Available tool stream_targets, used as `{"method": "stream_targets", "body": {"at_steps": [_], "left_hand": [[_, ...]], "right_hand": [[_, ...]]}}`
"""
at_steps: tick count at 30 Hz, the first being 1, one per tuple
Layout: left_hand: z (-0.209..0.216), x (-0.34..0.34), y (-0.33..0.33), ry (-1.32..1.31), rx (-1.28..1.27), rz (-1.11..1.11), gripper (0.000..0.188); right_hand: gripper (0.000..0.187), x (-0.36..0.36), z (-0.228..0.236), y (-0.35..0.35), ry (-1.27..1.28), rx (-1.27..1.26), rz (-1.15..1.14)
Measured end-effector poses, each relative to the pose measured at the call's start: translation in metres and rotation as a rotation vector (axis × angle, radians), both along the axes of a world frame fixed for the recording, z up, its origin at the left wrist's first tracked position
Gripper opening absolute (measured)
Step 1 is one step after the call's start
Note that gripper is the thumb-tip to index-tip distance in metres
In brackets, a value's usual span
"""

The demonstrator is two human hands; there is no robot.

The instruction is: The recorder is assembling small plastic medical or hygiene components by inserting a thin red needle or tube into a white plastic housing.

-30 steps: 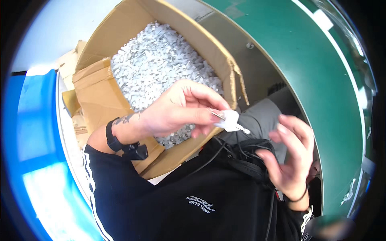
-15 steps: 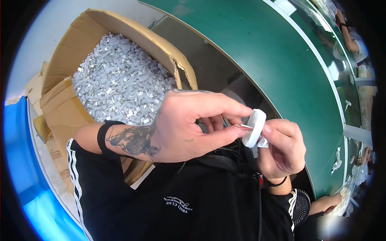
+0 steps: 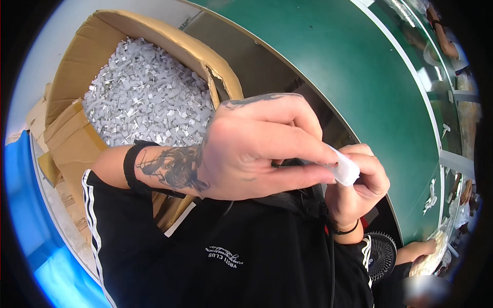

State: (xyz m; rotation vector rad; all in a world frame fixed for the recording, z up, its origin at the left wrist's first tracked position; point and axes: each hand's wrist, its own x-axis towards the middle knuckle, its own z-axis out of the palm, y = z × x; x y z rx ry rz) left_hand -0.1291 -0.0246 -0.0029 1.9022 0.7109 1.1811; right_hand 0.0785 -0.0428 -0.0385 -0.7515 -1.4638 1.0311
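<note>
A small white plastic piece with a rounded end [image 3: 347,170] is held between my two hands in front of my chest. My left hand [image 3: 269,146], on the tattooed arm, reaches across and pinches its near side between thumb and fingers. On the other side my right hand [image 3: 360,182] has curled fingers closed about it. My fingers cover much of the piece, so its full shape is hidden. Whether anything else is in the fingers I cannot tell.
A large cardboard box [image 3: 72,66] at the left holds a heap of small white parts with metal pins [image 3: 154,92]. A green table [image 3: 328,61] curves along the right, with loose white pieces [image 3: 430,196]. Near a round black fan [image 3: 382,256] is another person's hand [image 3: 422,250].
The white piece has turned and shifted slightly right. My left fingers have moved onto it; the thin reddish and metallic bits seen at their tips are now out of sight.
</note>
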Motion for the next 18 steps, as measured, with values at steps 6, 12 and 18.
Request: {"method": "stream_targets", "body": {"at_steps": [6,12,18], "left_hand": [[-0.0010,0.0013,0.0011,0.000,0.118,0.038,0.031],[-0.0018,-0.0050,0.0039,0.091,0.245,0.012,0.036],[-0.0045,-0.0034,0.0033,0.233,0.459,0.152,0.038]], "right_hand": [[0.014,-0.0008,-0.0059,0.0015,0.125,-0.079,0.014],[0.013,-0.0029,-0.0022,-0.0004,0.154,-0.137,0.049],[0.014,-0.0039,-0.0065,-0.0005,0.183,-0.148,0.041]]}}
